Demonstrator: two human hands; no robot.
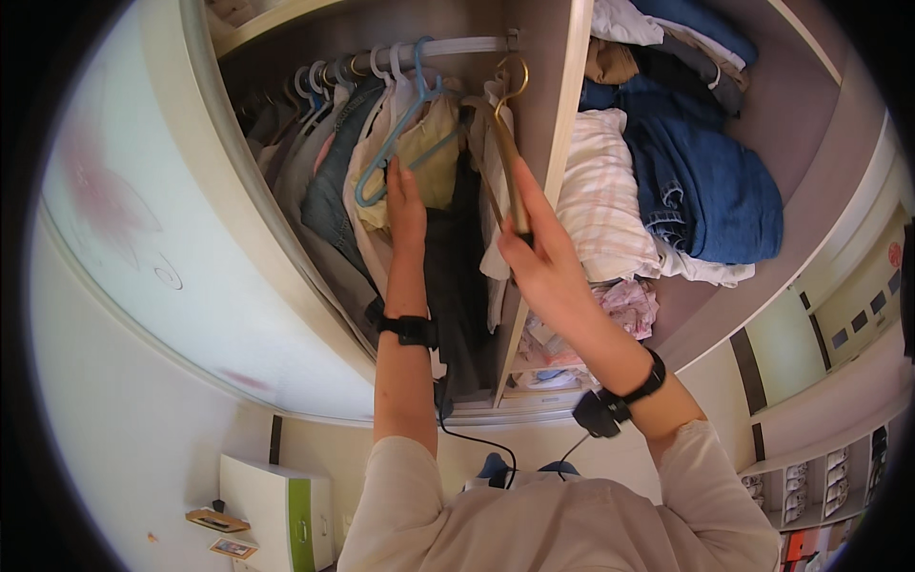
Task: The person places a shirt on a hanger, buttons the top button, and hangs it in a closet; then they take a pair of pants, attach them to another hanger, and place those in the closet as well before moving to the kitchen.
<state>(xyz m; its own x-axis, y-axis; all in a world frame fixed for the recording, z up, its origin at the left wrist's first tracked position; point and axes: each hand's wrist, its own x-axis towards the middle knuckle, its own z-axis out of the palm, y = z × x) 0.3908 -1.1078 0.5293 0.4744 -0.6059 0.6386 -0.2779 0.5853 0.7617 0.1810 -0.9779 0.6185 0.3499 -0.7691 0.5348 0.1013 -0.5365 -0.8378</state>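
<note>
My right hand (540, 250) grips a gold-coloured clothes hanger (509, 154) by its end; the hook (526, 79) points up near the right end of the closet rail (465, 46). Beside it, my left hand (407, 207) is raised with its fingers upright at a blue plastic hanger (372, 171); whether it grips anything cannot be told. A yellow garment (429, 161) is behind the blue hanger, and dark trousers or a similar dark garment (465, 286) hang below, between my hands. A white garment (495, 264) hangs just left of my right hand.
More clothes, among them a denim garment (343, 171), hang to the left. A wooden divider (561, 129) separates them from shelves with folded jeans (704, 186) and a striped white textile (604, 200). A frosted sliding door (164, 214) stands at left, a white-and-green cabinet (300, 515) at lower left.
</note>
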